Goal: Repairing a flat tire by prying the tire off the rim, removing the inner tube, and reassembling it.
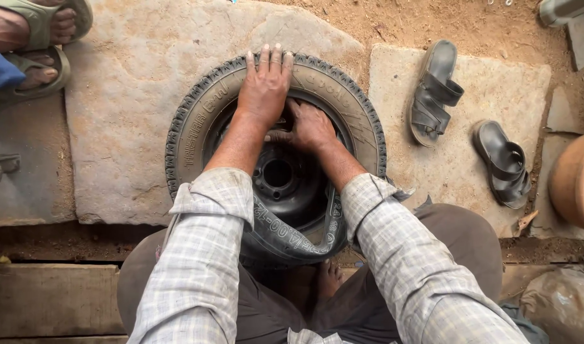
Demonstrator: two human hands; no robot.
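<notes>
A large flat stone slab (126, 127) carries the work; a second slab (464, 102) lies to its right across a dirt gap. A small black tyre (196, 121) lies flat at the right edge of the large slab, with a dark steel wheel rim (279, 175) sitting inside it.

Progress, as judged: the far and side portions of the tyre appear seated around the rim. At the near side a length of black rubber (292, 239), either the tyre's bead or an inner tube, I cannot tell which, stands up and folds over the rim's near edge. That portion is not seated. The work reads as partly done, the near arc outstanding.

The left hand (264, 86) lies flat and spread on the far sidewall, fingers reaching to the tread, pressing and holding nothing. The right hand (309, 127) is curled just inside the far bead, fingers tucked between tyre and rim; whether it grips anything cannot be told. The person's bare foot (329, 277) shows below the tyre's near edge.

Surroundings: two dark sandals (435, 89) (503, 162) lie on the right slab, well apart from the tyre. Another person's sandalled feet (40, 38) rest at the far-left corner. A brown rounded vessel (575, 181) stands at the right edge. Nothing obstructs the tyre.
</notes>
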